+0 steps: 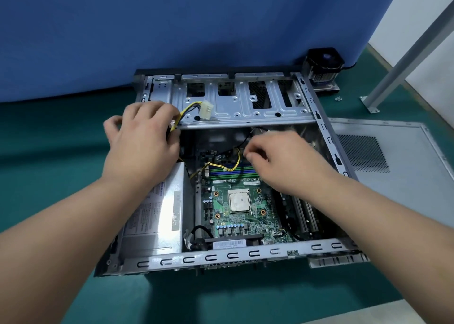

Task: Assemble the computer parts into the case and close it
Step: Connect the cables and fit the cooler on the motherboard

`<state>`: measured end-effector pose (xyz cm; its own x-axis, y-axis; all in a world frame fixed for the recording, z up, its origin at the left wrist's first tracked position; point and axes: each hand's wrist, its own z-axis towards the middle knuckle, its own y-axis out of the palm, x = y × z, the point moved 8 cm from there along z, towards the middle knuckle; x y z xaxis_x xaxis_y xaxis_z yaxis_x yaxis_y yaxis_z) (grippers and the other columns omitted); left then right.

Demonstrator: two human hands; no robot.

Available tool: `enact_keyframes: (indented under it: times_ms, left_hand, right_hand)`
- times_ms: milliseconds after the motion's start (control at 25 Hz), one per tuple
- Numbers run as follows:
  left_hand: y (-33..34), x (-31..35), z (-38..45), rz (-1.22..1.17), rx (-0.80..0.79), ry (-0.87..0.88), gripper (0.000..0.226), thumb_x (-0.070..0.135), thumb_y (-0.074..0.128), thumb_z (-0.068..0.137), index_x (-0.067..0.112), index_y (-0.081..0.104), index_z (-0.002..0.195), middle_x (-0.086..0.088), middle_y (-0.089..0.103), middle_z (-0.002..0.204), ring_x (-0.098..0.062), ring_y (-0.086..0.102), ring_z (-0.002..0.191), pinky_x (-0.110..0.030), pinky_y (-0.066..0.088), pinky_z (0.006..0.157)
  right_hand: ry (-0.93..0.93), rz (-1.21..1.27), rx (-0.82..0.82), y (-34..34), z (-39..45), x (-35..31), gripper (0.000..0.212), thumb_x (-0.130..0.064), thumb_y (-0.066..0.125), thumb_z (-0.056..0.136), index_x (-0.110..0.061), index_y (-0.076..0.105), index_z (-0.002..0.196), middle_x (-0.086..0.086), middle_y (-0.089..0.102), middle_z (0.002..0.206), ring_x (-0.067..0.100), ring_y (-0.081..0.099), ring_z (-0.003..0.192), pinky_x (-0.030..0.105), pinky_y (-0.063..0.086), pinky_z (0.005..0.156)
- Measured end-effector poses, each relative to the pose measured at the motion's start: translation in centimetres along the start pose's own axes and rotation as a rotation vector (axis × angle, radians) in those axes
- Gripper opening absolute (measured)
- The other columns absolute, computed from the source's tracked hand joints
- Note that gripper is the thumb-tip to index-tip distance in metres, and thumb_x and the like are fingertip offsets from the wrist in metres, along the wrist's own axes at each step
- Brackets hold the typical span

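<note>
While the left hand [141, 139] grips the yellow-and-black power cable bundle [189, 109] at the case's [326, 136] far left edge, its fingers curled round it, the right hand [282, 161] pinches something small over the memory slots [231, 170]; what it holds I cannot tell. The motherboard [235, 215] lies in the open case on the green surface [49, 151], processor [239, 202] bare, power supply [157, 213] at left. Keep the cable slack lifted clear, seat the connector squarely, and press without flexing the board. The cooler [323, 64] and side panel [393, 156] wait outside at right.
</note>
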<state>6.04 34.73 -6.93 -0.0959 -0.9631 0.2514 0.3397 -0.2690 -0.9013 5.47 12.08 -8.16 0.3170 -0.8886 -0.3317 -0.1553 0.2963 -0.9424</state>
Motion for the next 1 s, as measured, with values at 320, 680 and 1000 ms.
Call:
enact_keyframes:
  times_ms: [320, 680, 1000]
  left_hand:
    - [0.1, 0.8, -0.3, 0.014, -0.005, 0.105, 0.024, 0.044, 0.066, 0.094, 0.042, 0.056, 0.116, 0.016, 0.058, 0.129, -0.027, 0.04, 0.128, -0.054, 0.031, 0.092]
    - [0.6, 0.8, -0.2, 0.035, -0.051, 0.095, 0.027, 0.056, 0.048, 0.1, 0.051, 0.057, 0.126, 0.018, 0.053, 0.134, -0.02, 0.039, 0.132, -0.056, 0.028, 0.102]
    - [0.8, 0.4, -0.1, 0.05, -0.044, 0.072, 0.033, 0.058, 0.048, 0.1, 0.052, 0.055, 0.131, 0.015, 0.054, 0.136, -0.021, 0.039, 0.132, -0.055, 0.029, 0.102]
  right_hand:
    - [-0.035, 0.116, 0.179, -3.2, 4.8, -4.2, 0.033, -0.039, 0.064, 0.097, -0.022, 0.067, 0.125, -0.001, 0.063, 0.12, 0.018, 0.062, 0.103, 0.035, 0.048, 0.096]
    - [0.03, 0.058, 0.114, -1.4, 1.9, -1.2, 0.007, -0.033, 0.07, 0.09, -0.026, 0.068, 0.093, -0.005, 0.068, 0.083, 0.021, 0.064, 0.082, 0.035, 0.052, 0.073]
    - [0.142, -0.183, -0.163, 3.2, -1.2, 4.1, 0.016, -0.011, 0.067, 0.089, -0.021, 0.059, 0.099, 0.002, 0.066, 0.091, 0.031, 0.065, 0.088, 0.036, 0.054, 0.072]
